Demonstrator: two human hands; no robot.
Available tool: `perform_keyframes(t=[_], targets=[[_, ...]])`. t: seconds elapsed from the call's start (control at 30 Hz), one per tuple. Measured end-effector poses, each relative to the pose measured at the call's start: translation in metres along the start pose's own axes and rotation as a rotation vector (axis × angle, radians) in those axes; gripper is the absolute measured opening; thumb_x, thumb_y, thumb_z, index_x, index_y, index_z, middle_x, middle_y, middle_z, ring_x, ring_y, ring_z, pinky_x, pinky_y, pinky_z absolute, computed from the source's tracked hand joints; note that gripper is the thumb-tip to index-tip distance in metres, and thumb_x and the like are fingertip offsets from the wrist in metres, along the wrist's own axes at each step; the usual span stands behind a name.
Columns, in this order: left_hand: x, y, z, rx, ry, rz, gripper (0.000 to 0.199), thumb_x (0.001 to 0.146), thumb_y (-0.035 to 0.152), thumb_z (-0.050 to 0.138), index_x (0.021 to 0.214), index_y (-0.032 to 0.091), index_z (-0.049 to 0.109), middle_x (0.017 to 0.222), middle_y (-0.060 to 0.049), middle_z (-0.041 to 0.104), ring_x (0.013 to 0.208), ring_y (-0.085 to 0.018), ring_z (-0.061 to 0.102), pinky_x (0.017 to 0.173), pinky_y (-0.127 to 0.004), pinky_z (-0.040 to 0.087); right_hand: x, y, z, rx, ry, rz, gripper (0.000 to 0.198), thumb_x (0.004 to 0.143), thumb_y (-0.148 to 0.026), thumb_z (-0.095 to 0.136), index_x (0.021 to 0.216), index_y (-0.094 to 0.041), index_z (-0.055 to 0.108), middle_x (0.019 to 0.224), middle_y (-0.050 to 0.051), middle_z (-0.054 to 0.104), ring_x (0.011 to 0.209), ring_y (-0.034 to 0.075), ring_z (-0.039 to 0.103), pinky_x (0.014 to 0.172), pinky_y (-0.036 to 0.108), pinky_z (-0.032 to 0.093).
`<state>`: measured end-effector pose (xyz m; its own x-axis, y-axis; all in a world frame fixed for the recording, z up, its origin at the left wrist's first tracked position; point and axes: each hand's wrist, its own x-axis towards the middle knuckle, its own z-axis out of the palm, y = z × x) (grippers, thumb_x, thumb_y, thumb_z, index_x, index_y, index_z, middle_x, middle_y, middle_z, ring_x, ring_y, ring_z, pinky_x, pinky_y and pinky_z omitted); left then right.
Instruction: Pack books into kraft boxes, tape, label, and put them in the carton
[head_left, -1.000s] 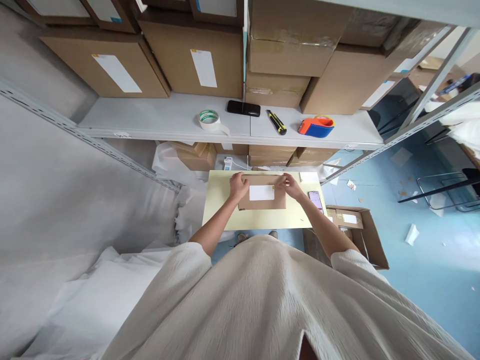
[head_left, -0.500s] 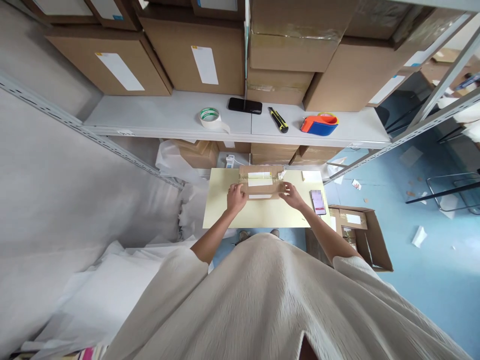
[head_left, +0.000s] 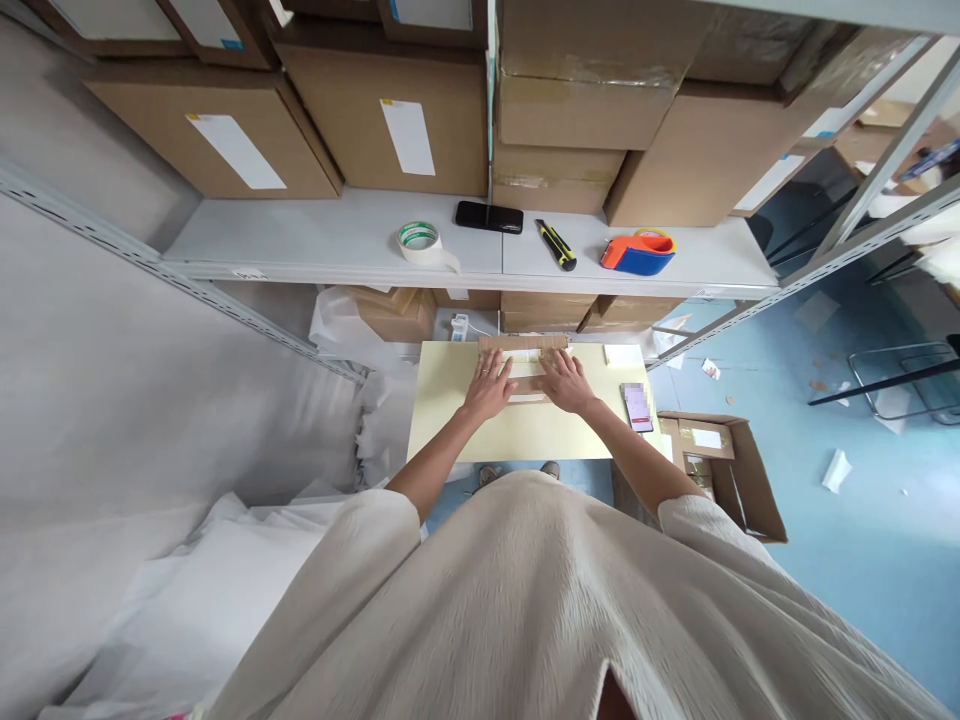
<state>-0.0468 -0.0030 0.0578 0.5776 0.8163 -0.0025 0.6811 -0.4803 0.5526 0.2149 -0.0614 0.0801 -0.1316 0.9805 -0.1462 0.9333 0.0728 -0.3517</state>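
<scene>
A small brown cardboard box [head_left: 528, 383] with white labels and clear tape lies on the pale yellow table [head_left: 540, 436]. Flat on its left part rests my left hand [head_left: 489, 384], fingers stretched forward and a ring on one of them. My right hand [head_left: 568, 381] lies the same way over the box's right part, fingers spread. Both palms face down and cover much of the top, so part of the label is hidden. To the right of my right hand a phone with a lit screen [head_left: 637, 407] lies on the table.
On the grey shelf [head_left: 330, 232] lie a tape roll [head_left: 418, 238], a dark phone [head_left: 489, 216], a yellow-black utility knife [head_left: 556, 245] and an orange-blue tape dispenser [head_left: 639, 252]. Large cartons [head_left: 390, 130] stand behind. An open carton [head_left: 757, 480] holding smaller boxes sits at the right.
Both hands have gone from holding the box's left and right ends to lying flat on its top, closer together.
</scene>
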Motion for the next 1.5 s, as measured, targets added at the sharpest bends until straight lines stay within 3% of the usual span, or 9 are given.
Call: perform_keyframes(t=[0.1, 0.27, 0.63, 0.77, 0.9, 1.03, 1.17, 1.37, 1.5], targets=[[0.002, -0.005, 0.007, 0.011, -0.052, 0.033, 0.075, 0.109, 0.045, 0.059, 0.178, 0.021, 0.047, 0.190, -0.016, 0.034, 0.181, -0.039, 0.018, 0.147, -0.064, 0.013, 0.001, 0.000, 0.007, -0.017, -0.069, 0.022, 0.079, 0.113, -0.061, 0.046, 0.182, -0.022, 0.039, 0.193, 0.019, 0.023, 0.180, 0.046, 0.014, 0.141, 0.075, 0.011], [-0.001, -0.010, 0.019, 0.029, -0.069, 0.016, 0.081, 0.107, 0.051, 0.063, 0.180, 0.020, 0.045, 0.192, -0.017, 0.028, 0.181, -0.041, 0.016, 0.147, -0.066, 0.010, -0.002, 0.007, 0.023, 0.021, -0.057, 0.044, 0.086, 0.110, -0.073, 0.049, 0.183, -0.029, 0.038, 0.193, 0.014, 0.027, 0.180, 0.044, 0.015, 0.142, 0.074, 0.014], [0.001, -0.004, 0.016, 0.001, -0.068, -0.025, 0.077, 0.106, 0.049, 0.065, 0.175, 0.018, 0.051, 0.191, -0.018, 0.030, 0.180, -0.043, 0.018, 0.147, -0.065, 0.011, 0.001, 0.002, 0.015, 0.075, -0.095, 0.096, 0.079, 0.113, -0.070, 0.046, 0.181, -0.032, 0.041, 0.194, 0.013, 0.023, 0.180, 0.044, 0.015, 0.140, 0.077, 0.013], [0.010, 0.001, 0.011, -0.004, -0.010, -0.055, 0.059, 0.108, 0.040, 0.063, 0.163, 0.019, 0.063, 0.184, -0.020, 0.041, 0.175, -0.044, 0.029, 0.145, -0.067, 0.017, 0.001, 0.003, 0.003, 0.104, -0.045, 0.106, 0.068, 0.115, -0.057, 0.045, 0.177, -0.028, 0.049, 0.187, 0.017, 0.040, 0.175, 0.043, 0.028, 0.139, 0.074, 0.017], [0.023, 0.013, 0.005, 0.026, 0.030, -0.033, 0.047, 0.106, 0.031, 0.062, 0.152, 0.022, 0.069, 0.174, -0.019, 0.053, 0.167, -0.043, 0.041, 0.141, -0.069, 0.028, -0.004, 0.017, -0.005, 0.139, 0.089, 0.098, 0.056, 0.114, -0.046, 0.048, 0.163, -0.026, 0.066, 0.171, 0.018, 0.060, 0.162, 0.041, 0.047, 0.135, 0.068, 0.030], [0.034, 0.041, 0.008, 0.055, 0.000, 0.019, 0.044, 0.107, 0.027, 0.058, 0.149, 0.026, 0.071, 0.176, -0.013, 0.053, 0.165, -0.037, 0.045, 0.140, -0.062, 0.035, -0.017, 0.046, -0.008, 0.198, 0.199, 0.146, 0.049, 0.113, -0.042, 0.047, 0.147, -0.025, 0.077, 0.159, 0.017, 0.070, 0.150, 0.040, 0.058, 0.128, 0.063, 0.040], [0.046, 0.086, 0.023, 0.043, -0.028, 0.127, 0.044, 0.108, 0.024, 0.053, 0.147, 0.025, 0.073, 0.173, -0.013, 0.055, 0.165, -0.035, 0.046, 0.141, -0.058, 0.035, -0.032, 0.089, -0.013, 0.252, 0.217, 0.199, 0.046, 0.111, -0.041, 0.049, 0.140, -0.023, 0.079, 0.153, 0.017, 0.074, 0.144, 0.040, 0.062, 0.125, 0.062, 0.044], [0.075, 0.156, 0.058, 0.029, -0.137, 0.250, 0.044, 0.107, 0.021, 0.051, 0.144, 0.023, 0.074, 0.171, -0.013, 0.057, 0.163, -0.033, 0.048, 0.140, -0.056, 0.037, -0.050, 0.168, -0.021, 0.294, 0.189, 0.336, 0.042, 0.108, -0.041, 0.054, 0.135, -0.023, 0.080, 0.152, 0.016, 0.074, 0.141, 0.040, 0.065, 0.121, 0.062, 0.049], [0.098, 0.185, 0.091, 0.019, -0.208, 0.218, 0.046, 0.107, 0.021, 0.052, 0.149, 0.021, 0.073, 0.173, -0.015, 0.056, 0.163, -0.033, 0.049, 0.139, -0.054, 0.038, -0.058, 0.223, -0.022, 0.323, 0.174, 0.447, 0.040, 0.106, -0.039, 0.057, 0.133, -0.024, 0.081, 0.149, 0.015, 0.076, 0.140, 0.038, 0.068, 0.122, 0.057, 0.051]])
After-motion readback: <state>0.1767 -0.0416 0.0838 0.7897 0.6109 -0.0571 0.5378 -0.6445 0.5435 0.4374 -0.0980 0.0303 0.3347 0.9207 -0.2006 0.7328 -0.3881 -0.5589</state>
